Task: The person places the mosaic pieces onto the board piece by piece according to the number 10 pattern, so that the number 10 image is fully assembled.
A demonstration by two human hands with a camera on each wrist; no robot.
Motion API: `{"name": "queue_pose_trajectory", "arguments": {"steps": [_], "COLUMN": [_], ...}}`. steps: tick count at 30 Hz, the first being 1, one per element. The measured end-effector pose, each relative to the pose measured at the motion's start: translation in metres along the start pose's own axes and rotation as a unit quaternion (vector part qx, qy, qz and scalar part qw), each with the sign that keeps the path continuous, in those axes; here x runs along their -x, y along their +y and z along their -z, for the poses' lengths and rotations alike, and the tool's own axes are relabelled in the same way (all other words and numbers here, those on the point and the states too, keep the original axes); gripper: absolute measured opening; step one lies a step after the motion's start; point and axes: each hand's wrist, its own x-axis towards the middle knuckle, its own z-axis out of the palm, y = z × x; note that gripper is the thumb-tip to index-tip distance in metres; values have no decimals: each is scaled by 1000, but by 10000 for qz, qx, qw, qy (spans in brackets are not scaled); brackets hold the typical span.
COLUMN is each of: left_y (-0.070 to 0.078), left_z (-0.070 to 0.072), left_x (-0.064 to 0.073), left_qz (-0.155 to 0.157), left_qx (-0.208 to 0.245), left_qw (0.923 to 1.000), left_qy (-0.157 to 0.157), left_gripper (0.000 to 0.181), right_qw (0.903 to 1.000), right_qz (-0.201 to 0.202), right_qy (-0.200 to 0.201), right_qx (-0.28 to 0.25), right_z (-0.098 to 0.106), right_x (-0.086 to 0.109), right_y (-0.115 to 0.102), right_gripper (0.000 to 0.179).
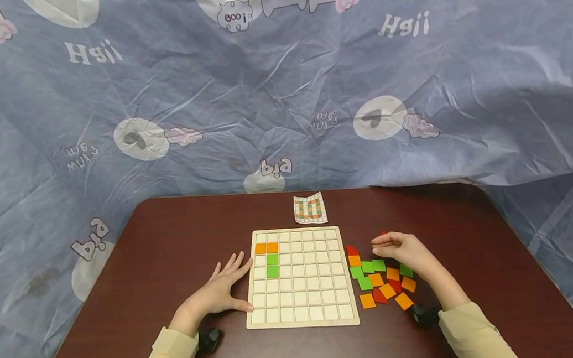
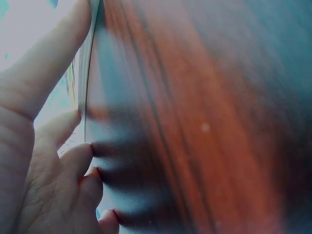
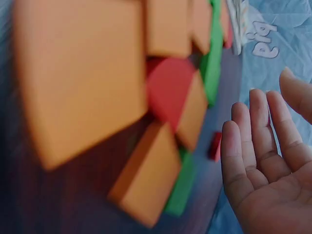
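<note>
My left hand (image 1: 220, 290) lies beside the pale wooden grid board (image 1: 302, 314), fingers spread, with thumb and index finger at its left edge. In the left wrist view the fingertips (image 2: 84, 151) rest on the dark table along that edge. On the board sit two orange tiles (image 1: 273, 247) in a row, with two green tiles (image 1: 272, 271) below the right one. My right hand (image 1: 407, 252) hovers at the far side of a loose pile with orange tiles (image 1: 367, 301), green tiles (image 1: 365, 283) and red rounded pieces (image 3: 170, 87). Its extended fingers hold nothing.
A small pattern card (image 1: 311, 209) with coloured squares lies behind the board on the brown table (image 1: 195, 224). One red piece (image 3: 215, 146) lies apart near the right fingers. A blue printed cloth (image 1: 240, 93) hangs behind the table.
</note>
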Motion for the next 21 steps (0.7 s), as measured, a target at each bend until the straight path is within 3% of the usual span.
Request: {"name": "queue_pose_trajectory", "arguments": {"steps": [7, 21], "left_y": [1, 1], "left_z": [0, 0], "left_x": [-1, 1], "left_qz": [42, -51], "left_qx": [7, 71], "left_qw": [10000, 10000], "left_qy": [-6, 28], "left_gripper": [110, 110], "right_qw": [9994, 9917], "right_qz": [-18, 376], "right_qy": [-58, 30], "right_qx": [354, 1233], "right_z": [5, -3], "right_x": [8, 9], "right_y": [15, 18], "right_gripper": [42, 33]}}
